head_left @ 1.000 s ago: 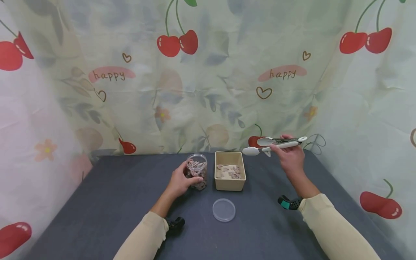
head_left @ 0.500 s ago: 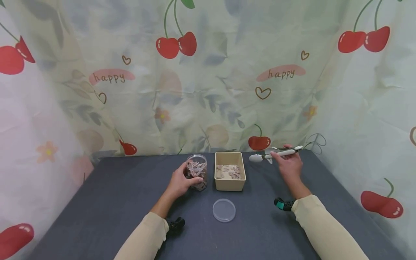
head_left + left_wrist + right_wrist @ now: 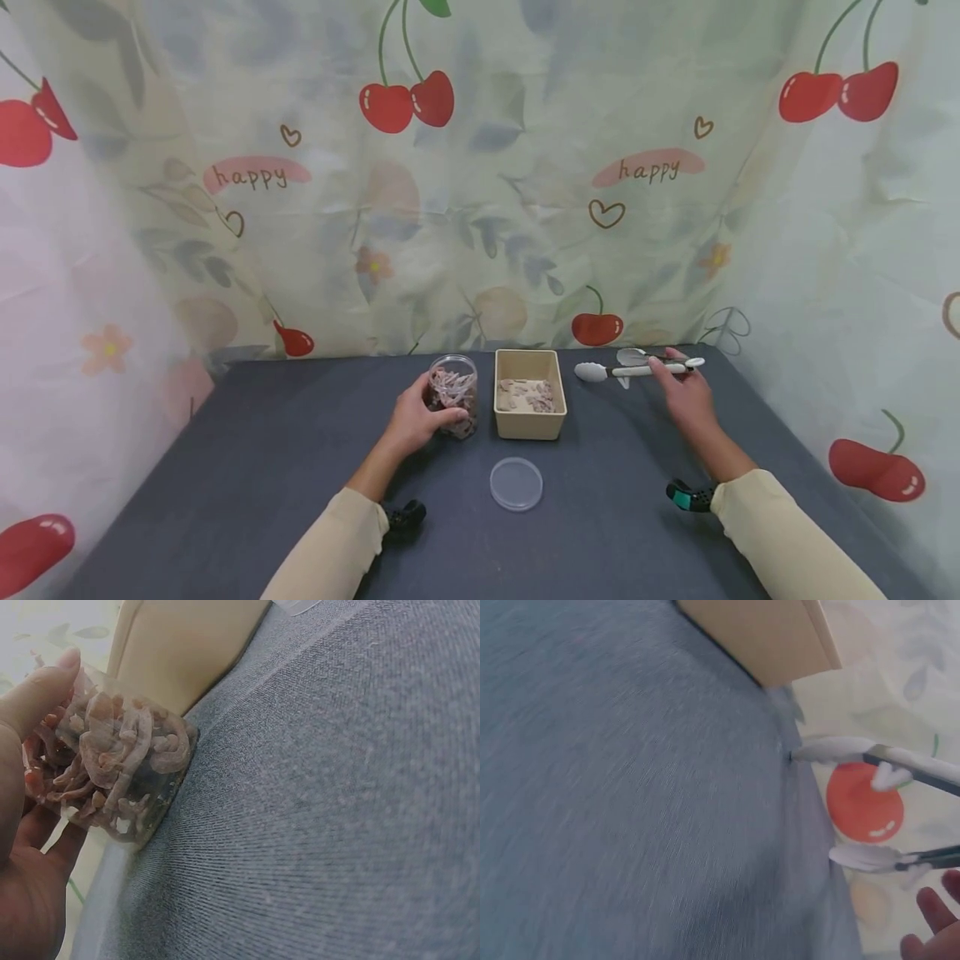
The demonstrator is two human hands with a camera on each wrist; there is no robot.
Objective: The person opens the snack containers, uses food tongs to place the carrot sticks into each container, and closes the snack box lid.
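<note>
A clear jar [image 3: 454, 398], filled with crinkled pinkish-brown strips, stands on the dark cloth. My left hand [image 3: 415, 419] grips its left side, thumb across the front, fingers behind; the left wrist view shows the tangled strips [image 3: 112, 750] through the wall. To the right of the jar is a beige rectangular box [image 3: 528, 427] with small pieces of the same stuff on its bottom. My right hand [image 3: 684, 390] holds white-and-black kitchen tongs [image 3: 637, 370] by the handles, arms spread, tips pointing left towards the box. In the right wrist view, several fingertips [image 3: 934, 909] show beside one tong arm.
A round clear lid [image 3: 516, 484] lies in front of the box. Behind the table hangs a curtain [image 3: 487, 208] printed with cherries, and it continues along both sides. A thin looped wire [image 3: 727, 329] shows at the back right corner. Each wrist wears a black camera mount [image 3: 686, 497].
The right hand and tongs have come down towards the table; lately the hand has shifted right while the tongs turned more level. The left hand and jar stay put.
</note>
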